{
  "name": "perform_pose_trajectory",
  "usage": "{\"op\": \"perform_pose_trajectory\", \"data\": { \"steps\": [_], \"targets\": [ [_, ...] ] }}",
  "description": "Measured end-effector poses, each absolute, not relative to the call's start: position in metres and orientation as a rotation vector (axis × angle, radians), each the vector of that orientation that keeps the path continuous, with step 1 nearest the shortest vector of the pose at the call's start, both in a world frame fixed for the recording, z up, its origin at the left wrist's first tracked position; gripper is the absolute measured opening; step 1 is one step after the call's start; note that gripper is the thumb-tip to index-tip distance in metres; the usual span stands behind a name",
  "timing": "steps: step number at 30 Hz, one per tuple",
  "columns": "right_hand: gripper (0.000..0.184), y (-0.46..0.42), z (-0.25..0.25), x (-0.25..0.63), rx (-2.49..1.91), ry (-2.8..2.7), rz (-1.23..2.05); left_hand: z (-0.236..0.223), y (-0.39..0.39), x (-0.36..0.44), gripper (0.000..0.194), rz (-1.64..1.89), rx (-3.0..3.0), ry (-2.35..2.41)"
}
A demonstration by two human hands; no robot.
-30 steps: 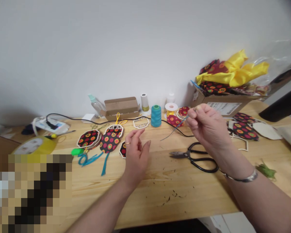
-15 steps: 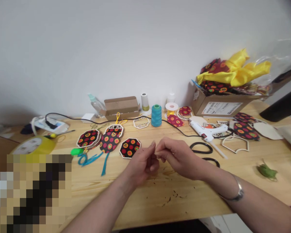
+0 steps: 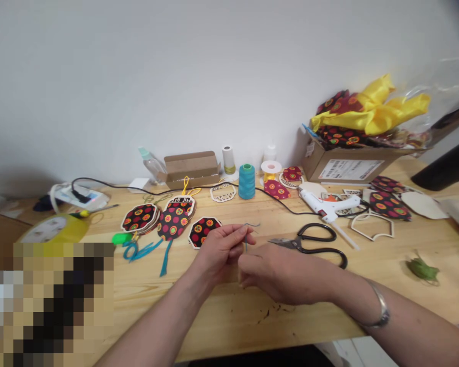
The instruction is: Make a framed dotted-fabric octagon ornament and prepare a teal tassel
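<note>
A thin blue thread [image 3: 246, 240] is pinched between the thumb and fingers of my left hand [image 3: 229, 247], with a loose end sticking out to the right. Just below and to the right, my right hand [image 3: 270, 270] is closed on the lower stretch of the same thread; its fingertips are mostly hidden from me. Behind my left hand lies an octagonal fabric-covered piece [image 3: 203, 232] with a pale rim. Black-handled scissors [image 3: 304, 243] rest on the table beyond my right hand, blades pointing left.
A teal thread cone [image 3: 247, 182] stands at the back. Left lie patterned ornaments [image 3: 173, 221] with blue tassels. To the right are a white glue gun [image 3: 329, 205], a pale wooden frame [image 3: 372, 227], a green thread bundle [image 3: 422, 269] and a cardboard box [image 3: 338, 163] heaped with fabric.
My right hand has moved down and slightly left, away from the left fingertips. Blue thread now shows between the hands, and the scissor blades have come into view.
</note>
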State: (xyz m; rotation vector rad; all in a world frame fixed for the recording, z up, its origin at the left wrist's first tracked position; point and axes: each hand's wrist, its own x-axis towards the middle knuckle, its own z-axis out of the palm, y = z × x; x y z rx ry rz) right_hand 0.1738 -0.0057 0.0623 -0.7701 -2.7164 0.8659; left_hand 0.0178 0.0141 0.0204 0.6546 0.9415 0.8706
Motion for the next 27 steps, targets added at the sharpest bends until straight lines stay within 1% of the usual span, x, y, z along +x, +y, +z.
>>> {"op": "perform_pose_trajectory", "data": {
  "steps": [4,9,14,27],
  "targets": [
    [0.012,-0.009,0.066,0.171,-0.735,-2.779,1.070,0.021,0.015,0.017,0.023,0.897,0.659,0.952],
    [0.012,-0.012,0.066,0.168,-0.610,-2.801,1.289,0.018,0.015,0.019,0.023,0.968,0.700,0.956],
    [0.012,-0.013,0.064,0.166,-0.523,-2.879,1.281,0.015,0.016,0.020,0.022,1.021,0.720,0.919],
    [0.011,-0.014,0.057,0.160,-0.390,-3.072,1.316,0.024,0.013,0.019,0.019,0.913,0.557,0.868]
  ]
}}
